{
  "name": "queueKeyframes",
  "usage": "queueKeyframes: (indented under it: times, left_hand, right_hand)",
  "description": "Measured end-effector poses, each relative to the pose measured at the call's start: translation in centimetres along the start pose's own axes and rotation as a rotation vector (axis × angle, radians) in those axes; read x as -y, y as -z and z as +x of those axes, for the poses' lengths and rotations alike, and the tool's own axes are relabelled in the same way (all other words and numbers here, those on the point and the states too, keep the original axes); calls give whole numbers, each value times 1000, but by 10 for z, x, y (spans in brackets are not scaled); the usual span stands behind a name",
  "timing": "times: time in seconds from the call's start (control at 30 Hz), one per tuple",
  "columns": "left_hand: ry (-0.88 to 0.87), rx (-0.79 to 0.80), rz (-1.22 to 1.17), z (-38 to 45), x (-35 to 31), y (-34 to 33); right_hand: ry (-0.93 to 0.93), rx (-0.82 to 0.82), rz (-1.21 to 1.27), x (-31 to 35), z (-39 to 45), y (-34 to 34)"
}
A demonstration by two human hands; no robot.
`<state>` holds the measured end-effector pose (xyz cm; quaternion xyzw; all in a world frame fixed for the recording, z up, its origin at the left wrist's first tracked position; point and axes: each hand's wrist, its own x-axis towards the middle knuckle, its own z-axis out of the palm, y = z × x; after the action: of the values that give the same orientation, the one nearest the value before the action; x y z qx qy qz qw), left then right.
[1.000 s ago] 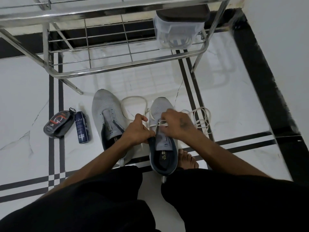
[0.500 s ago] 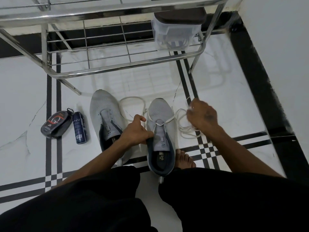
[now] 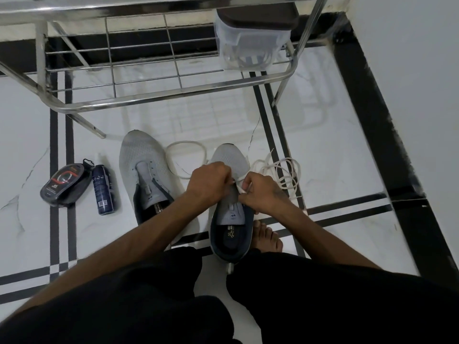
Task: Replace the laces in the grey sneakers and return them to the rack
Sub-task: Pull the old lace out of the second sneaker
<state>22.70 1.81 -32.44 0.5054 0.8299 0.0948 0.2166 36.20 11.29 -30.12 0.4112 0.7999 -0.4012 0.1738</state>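
1. the right sneaker [image 3: 232,209] is lying on the floor, toe pointing away, directly under both hands.
2. its white lace [image 3: 278,170] is being pinched by the left hand [image 3: 208,182] and right hand [image 3: 263,189], equally near.

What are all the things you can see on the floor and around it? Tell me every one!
grey sneakers: 2, grey with dark lining, side by side on the floor; left one unlaced, right one being laced
white lace: loose loops on the floor beside the right sneaker, one end threaded at the shoe
metal rack: 1, silver, above the sneakers
clear box: 1, dark lid, on the rack's right end
spray can: 1, dark blue, lying left of the sneakers
shoe polish sponge pack: 1, black and red, left of the can
floor: white tiles, black stripes
bare foot: 1, right of the laced sneaker
left hand: pinches the lace
right hand: pinches the lace
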Motion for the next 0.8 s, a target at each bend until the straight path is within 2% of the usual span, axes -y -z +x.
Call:
queueKeyframes:
  times: [0.07,0.2,0.3,0.37,0.43,0.57,0.8]
  left_hand:
    - [74,-67,-135,-7,10,6]
    - [240,-91,-342,-26,28,17]
    - [168,-137,-278,-25,24,22]
    - [59,-94,-191,-16,9,23]
    - [-27,-20,-5,-4,-8,16]
    - [-56,24,237,3,-14,11]
    - [15,-16,-2,-10,6,9]
  right_hand:
    - [-15,-39,-18,-3,0,0]
    - [-3,-61,-13,2,-2,1]
    - [69,-45,-61,9,-2,-5]
    - [83,-49,-76,9,-2,-6]
    - [81,-61,-101,7,-1,-4]
    - [84,-58,-112,3,-1,-2]
    - [127,-52,-124,4,0,0]
